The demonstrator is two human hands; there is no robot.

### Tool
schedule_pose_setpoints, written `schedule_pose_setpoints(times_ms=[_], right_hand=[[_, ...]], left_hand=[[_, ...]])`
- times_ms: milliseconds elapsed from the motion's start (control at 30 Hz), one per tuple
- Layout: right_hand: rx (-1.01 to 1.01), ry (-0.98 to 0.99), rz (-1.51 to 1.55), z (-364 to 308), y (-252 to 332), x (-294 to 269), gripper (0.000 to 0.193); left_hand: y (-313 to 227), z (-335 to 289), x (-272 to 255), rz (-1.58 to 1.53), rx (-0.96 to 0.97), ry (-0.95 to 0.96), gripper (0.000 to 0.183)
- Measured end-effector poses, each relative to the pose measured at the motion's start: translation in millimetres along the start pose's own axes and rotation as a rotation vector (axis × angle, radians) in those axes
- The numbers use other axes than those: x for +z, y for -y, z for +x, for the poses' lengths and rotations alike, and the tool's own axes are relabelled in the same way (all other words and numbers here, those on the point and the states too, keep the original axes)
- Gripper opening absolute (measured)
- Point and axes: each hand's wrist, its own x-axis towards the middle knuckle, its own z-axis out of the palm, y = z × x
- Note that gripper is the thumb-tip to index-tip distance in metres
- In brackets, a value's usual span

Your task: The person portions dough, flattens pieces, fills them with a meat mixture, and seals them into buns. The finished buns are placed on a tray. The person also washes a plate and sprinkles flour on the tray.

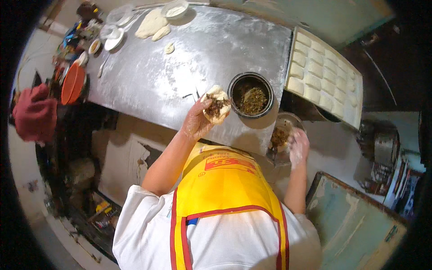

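My left hand [198,119] holds a flattened piece of dough [217,95] over the table's near edge, fingers closed round its side. Dark brown chopped filling [216,109] lies in the middle of that dough. To its right stands a black round pot [231,85] with greenish-brown filling [252,100] inside. My right hand [298,146], dusted with flour, is at the right rim of a metal bowl [294,119] beside the table corner. Browner filling [279,136] shows in this bowl. Motion blurs the right fingers, and whether they hold anything is unclear.
A tray [357,118] of several pale dough pieces sits at the right. On the floury metal table [148,74] are a dough slab [152,23], a small dough lump [169,48], and a flour bowl [174,9]. An orange basket [73,84] is at the left.
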Motion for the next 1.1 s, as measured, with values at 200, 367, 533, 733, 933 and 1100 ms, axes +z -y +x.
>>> schedule_pose_setpoints(times_ms=[200,367,533,733,933,1100], right_hand=[[0.102,0.526,-0.066,-4.1,35.9,233.3,0.029],[0.229,0.505,-0.052,19.9,26.3,297.3,0.030],[0.148,0.537,-0.071,34.5,16.0,321.3,0.033],[0.044,0.397,-0.287,42.0,13.5,329.5,0.030],[0.150,0.409,-0.282,49.1,18.5,319.8,0.021],[0.050,0.422,-0.377,50.7,16.3,321.5,0.017]], left_hand=[[-55.6,53.6,-19.5,-0.025,-0.039,0.045,0.050],[-88.8,74.7,-49.1,-0.078,-0.064,0.069,0.052],[-101.5,97.9,-67.1,-0.123,-0.052,0.082,0.052],[-94.8,109.1,-73.7,-0.055,-0.014,0.051,0.054],[-86.6,104.2,-73.9,0.054,-0.030,0.041,0.056],[-83.9,97.3,-75.4,0.095,-0.037,0.015,0.055]])
